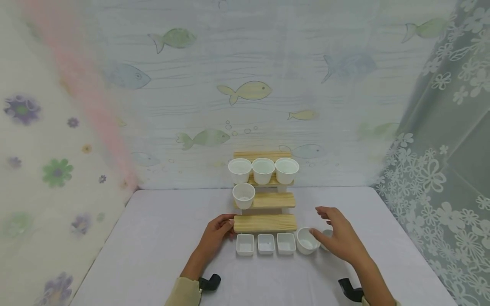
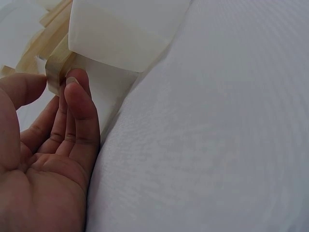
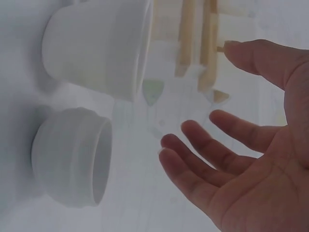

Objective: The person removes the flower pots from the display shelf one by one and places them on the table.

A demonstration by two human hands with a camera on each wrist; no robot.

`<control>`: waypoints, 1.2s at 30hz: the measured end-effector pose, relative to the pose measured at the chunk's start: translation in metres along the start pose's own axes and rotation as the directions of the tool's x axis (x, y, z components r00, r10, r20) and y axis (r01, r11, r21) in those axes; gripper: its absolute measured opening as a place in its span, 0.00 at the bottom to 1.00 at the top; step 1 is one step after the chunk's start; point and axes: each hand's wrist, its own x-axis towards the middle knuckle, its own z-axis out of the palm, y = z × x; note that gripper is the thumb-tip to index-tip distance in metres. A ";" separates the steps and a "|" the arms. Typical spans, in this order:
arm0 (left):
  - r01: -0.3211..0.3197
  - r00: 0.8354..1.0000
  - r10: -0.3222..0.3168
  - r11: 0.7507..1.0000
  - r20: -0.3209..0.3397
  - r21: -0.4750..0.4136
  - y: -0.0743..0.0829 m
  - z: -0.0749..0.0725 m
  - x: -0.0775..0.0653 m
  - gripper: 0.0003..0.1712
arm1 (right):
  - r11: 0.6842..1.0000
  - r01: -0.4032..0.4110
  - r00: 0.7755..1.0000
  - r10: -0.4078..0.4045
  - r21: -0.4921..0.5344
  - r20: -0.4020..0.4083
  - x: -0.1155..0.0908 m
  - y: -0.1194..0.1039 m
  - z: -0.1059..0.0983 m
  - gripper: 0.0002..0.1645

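Tapered white cups (image 1: pixel 240 176): 5 total, 3 in upper row, 1 on a lower plank, 1 on surface (image 1: pixel 153 246). Small rounded cup (image 3: pixel 67 159): 1. Square white dishes (image 1: pixel 245 250): 3, single row. Wooden planks (image 1: pixel 265 223): 4 visible. Hands: 2, left hand (image 1: pixel 215 231), right hand (image 1: pixel 338 238). Black wrist pieces (image 1: pixel 209 282): 2, one per arm.

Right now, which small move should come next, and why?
Probably close the right hand on the tapered white cup: that hand is open beside it, the left hand holds the rack's bottom step, and the step above carries one similar cup, with room alongside.
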 end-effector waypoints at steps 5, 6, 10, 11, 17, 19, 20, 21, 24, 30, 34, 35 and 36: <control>0.002 1.000 -0.002 1.000 0.003 -0.015 0.002 0.001 0.000 0.20 | 1.000 0.013 1.000 -0.013 0.001 -0.011 0.005 -0.003 0.003 0.38; 0.004 1.000 -0.004 1.000 0.003 -0.016 0.002 0.001 0.000 0.20 | 1.000 0.016 1.000 -0.016 0.005 -0.012 0.005 -0.004 0.004 0.38; 0.005 1.000 -0.005 1.000 0.003 -0.014 0.002 0.001 -0.001 0.20 | 1.000 0.016 1.000 -0.016 0.012 -0.016 0.008 -0.007 0.007 0.37; 0.005 1.000 -0.005 1.000 0.004 -0.013 0.002 0.001 -0.001 0.20 | 1.000 0.015 1.000 -0.015 0.012 -0.018 0.009 -0.008 0.008 0.37; 0.001 1.000 -0.001 1.000 0.006 -0.006 0.003 0.001 -0.001 0.19 | 1.000 0.015 0.999 -0.015 0.013 -0.031 0.014 -0.016 0.010 0.38; 0.000 1.000 0.000 1.000 0.006 -0.008 0.003 0.001 -0.001 0.20 | 1.000 0.018 0.999 -0.018 0.021 -0.030 0.016 -0.019 0.011 0.38; 0.000 1.000 0.000 1.000 0.006 -0.009 0.002 0.001 -0.001 0.20 | 1.000 0.021 0.999 -0.020 0.023 -0.030 0.017 -0.021 0.012 0.38; 0.001 1.000 -0.001 1.000 0.005 -0.010 0.002 0.001 -0.001 0.20 | 0.999 0.025 0.999 -0.024 0.029 -0.029 0.018 -0.022 0.012 0.38; 0.003 1.000 -0.003 1.000 0.004 -0.012 0.002 0.001 -0.001 0.20 | 0.999 0.035 0.999 -0.033 0.042 -0.029 0.022 -0.026 0.014 0.37; 0.009 1.000 -0.009 1.000 0.000 -0.010 0.003 0.001 -0.001 0.20 | 0.997 0.048 0.998 -0.046 0.060 -0.033 0.027 -0.030 0.019 0.37; 0.012 1.000 -0.012 1.000 -0.003 -0.016 0.003 0.001 0.000 0.20 | 0.996 0.051 0.998 -0.049 0.069 -0.033 0.030 -0.034 0.021 0.37; 0.012 1.000 -0.012 1.000 -0.003 -0.017 0.003 0.001 0.000 0.20 | 0.996 0.052 0.998 -0.049 0.072 -0.033 0.031 -0.035 0.022 0.37; 0.013 1.000 -0.013 1.000 -0.003 -0.020 0.003 0.001 0.000 0.20 | 0.996 0.051 0.998 -0.049 0.073 -0.033 0.032 -0.035 0.022 0.37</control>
